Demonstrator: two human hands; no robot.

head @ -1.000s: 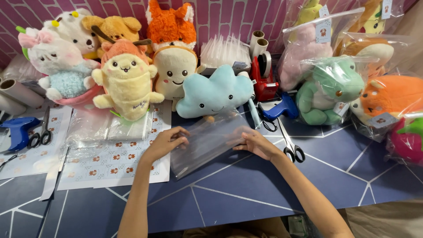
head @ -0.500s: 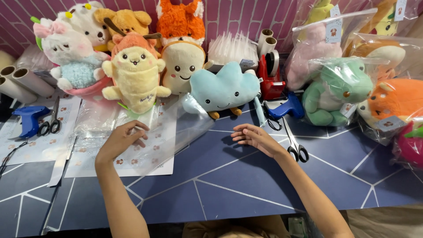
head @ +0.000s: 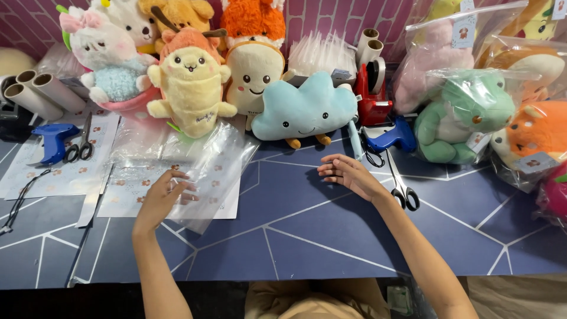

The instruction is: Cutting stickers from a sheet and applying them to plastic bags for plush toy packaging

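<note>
My left hand grips a clear plastic bag and holds it over the printed paper sheets at the left of the blue table. My right hand hovers open above the table, fingers spread, holding nothing. It is just below a light blue cloud plush and left of a pair of scissors. A yellow plush in an orange hood stands behind the bag.
Plush toys line the back: a pink-bowed white one, a toast-shaped one, a bagged green dinosaur. A red tape dispenser, blue tagging guns, cardboard tubes and more scissors lie about.
Both hands held the clear bag at the table's middle a second ago. My left hand has carried it left onto the paper sheets; my right hand has let go and stays open.
</note>
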